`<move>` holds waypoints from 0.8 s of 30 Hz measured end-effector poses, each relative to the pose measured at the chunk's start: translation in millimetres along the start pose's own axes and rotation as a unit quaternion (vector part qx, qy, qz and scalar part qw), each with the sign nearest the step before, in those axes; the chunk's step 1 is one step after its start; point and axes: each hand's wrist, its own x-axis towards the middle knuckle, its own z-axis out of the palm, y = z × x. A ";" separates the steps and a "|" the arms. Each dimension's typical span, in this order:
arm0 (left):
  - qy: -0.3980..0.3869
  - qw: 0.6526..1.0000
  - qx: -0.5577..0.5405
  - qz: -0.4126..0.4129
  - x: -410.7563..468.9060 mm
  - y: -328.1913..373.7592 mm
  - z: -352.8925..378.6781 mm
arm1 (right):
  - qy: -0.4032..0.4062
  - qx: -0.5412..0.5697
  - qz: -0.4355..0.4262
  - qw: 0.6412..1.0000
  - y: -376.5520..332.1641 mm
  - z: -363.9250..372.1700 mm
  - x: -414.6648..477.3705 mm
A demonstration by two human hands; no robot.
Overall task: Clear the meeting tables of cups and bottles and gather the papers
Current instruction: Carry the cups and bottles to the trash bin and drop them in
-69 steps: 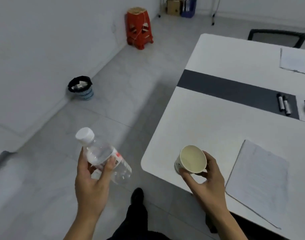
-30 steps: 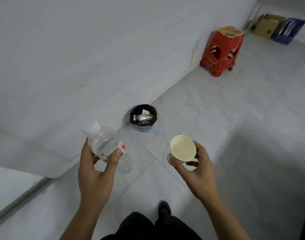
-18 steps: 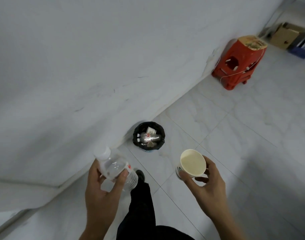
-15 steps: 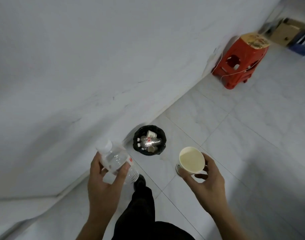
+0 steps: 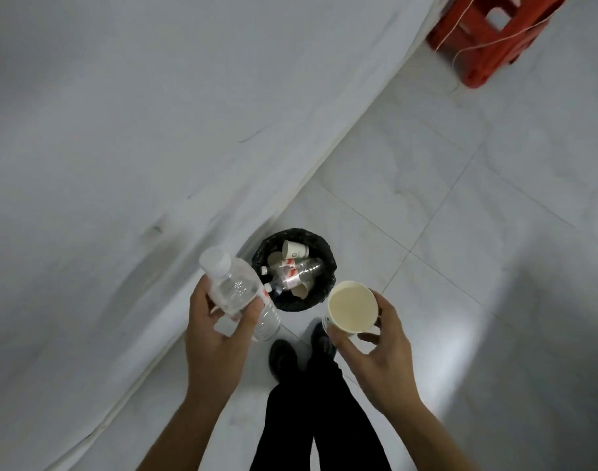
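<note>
At the foot of the wall (image 5: 154, 130), on the tiled floor (image 5: 460, 232), I stand with my shoes (image 5: 282, 358) just short of the bin (image 5: 292, 232). My black trousers (image 5: 321, 419) fill the bottom of the view.

My left hand (image 5: 216, 334) grips the bottle (image 5: 236, 290) round its middle, thumb on one side and fingers wrapped across the other. The bottle is clear, with a white cap and a bit of red label. It tilts with the cap up and toward the wall, and its lower end shows over the bin's left edge.

My right hand (image 5: 382, 351) holds the cup (image 5: 351, 307) by its side, fingers and thumb curled round it, the mouth turned up toward me. Its inside is a pale cream; I cannot tell whether anything is in it. The cup is in the air just to the right of the bin and nearer to me.

The bin is round with a black liner and sits close to the wall. In it lie a paper cup (image 5: 294, 253) on its side and clear bottles (image 5: 297, 271) with red and white labels. A red stool (image 5: 494, 35) stands by the wall, well apart.
</note>
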 end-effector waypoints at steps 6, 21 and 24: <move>-0.006 0.998 0.049 -0.026 99.2 -143.6 71.6 | -0.026 -0.028 0.116 0.993 132.4 107.5 120.2; -0.221 0.906 0.361 -0.024 211.7 -385.6 172.6 | -0.045 -0.004 0.249 0.968 298.7 215.0 256.4; -0.207 0.889 0.406 -0.047 192.5 -380.0 167.4 | -0.076 -0.012 0.245 0.966 293.9 210.1 250.6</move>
